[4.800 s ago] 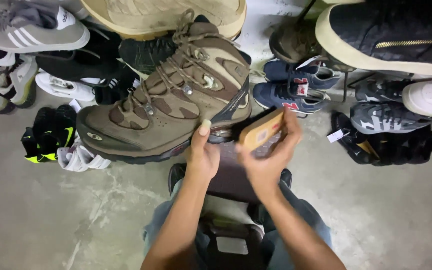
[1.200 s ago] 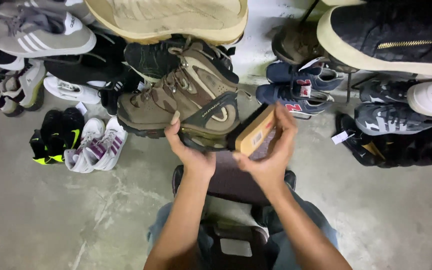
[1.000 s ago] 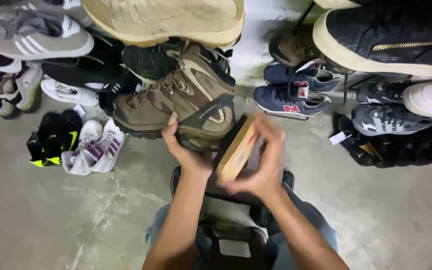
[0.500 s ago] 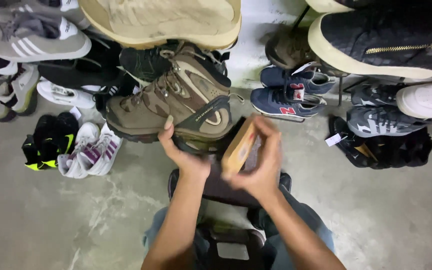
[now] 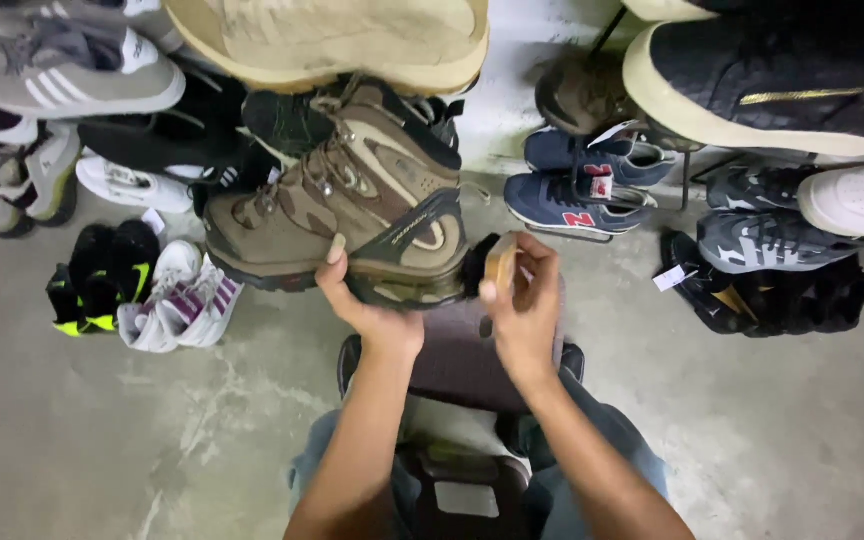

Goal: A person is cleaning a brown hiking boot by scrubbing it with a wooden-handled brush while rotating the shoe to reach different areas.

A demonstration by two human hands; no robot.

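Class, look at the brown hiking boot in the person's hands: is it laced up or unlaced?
Laced up. The brown hiking boot has laces crossing through its metal eyelets up to the ankle, while the left hand holds its sole.

Dim, flat indoor light from above; grey cast overall. Soft shadows under shoes on concrete floor [image 5: 152,430]. Slight motion blur on right hand [image 5: 522,310] and wooden brush [image 5: 500,262]; left hand [image 5: 367,310] sharper. Large tan shoe [image 5: 332,40] at top edge soft, stretched by wide-angle lens. No glare.
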